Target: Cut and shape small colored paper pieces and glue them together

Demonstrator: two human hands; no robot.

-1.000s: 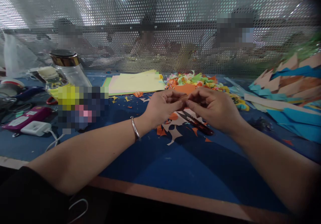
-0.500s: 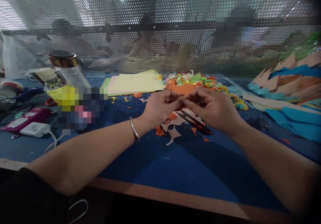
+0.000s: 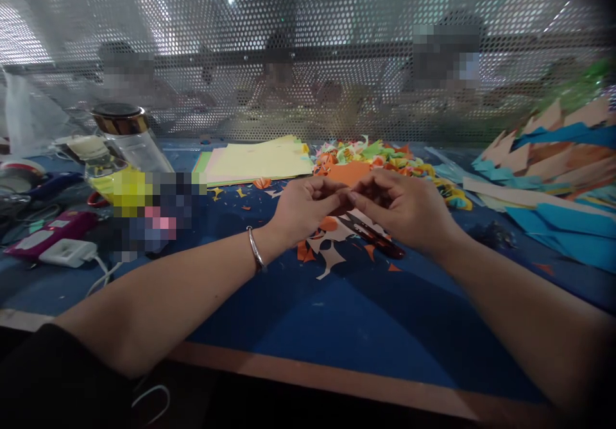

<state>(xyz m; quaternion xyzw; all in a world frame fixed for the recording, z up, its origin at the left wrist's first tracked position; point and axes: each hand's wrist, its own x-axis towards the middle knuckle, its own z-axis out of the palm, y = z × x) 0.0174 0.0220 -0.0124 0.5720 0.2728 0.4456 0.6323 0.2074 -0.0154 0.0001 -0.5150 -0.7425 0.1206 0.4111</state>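
My left hand (image 3: 308, 206) and my right hand (image 3: 404, 211) meet fingertip to fingertip over the middle of the table. Both are closed in a pinch, and whatever lies between the fingers is too hidden to name. Just behind the fingertips shows a flat piece of orange paper (image 3: 350, 174); I cannot tell whether it is held. Beneath my right hand lie scissors with dark red handles (image 3: 385, 242), partly covered by it. Pale paper offcuts (image 3: 330, 257) and orange scraps (image 3: 305, 251) are scattered on the blue table below the hands.
A heap of coloured paper pieces (image 3: 380, 152) lies behind my hands, beside stacked paper sheets (image 3: 260, 161). At left stand a glass bottle (image 3: 137, 147), a yellow-liquid bottle (image 3: 108, 176) and a white charger (image 3: 68, 252). Folded blue and peach paper (image 3: 568, 217) fills the right. A perforated metal screen (image 3: 312, 102) rises behind.
My hands stay pinched together at nearly the same spot, with only slight finger movement. The whole view has shifted a little; the scissors and scraps lie as before.
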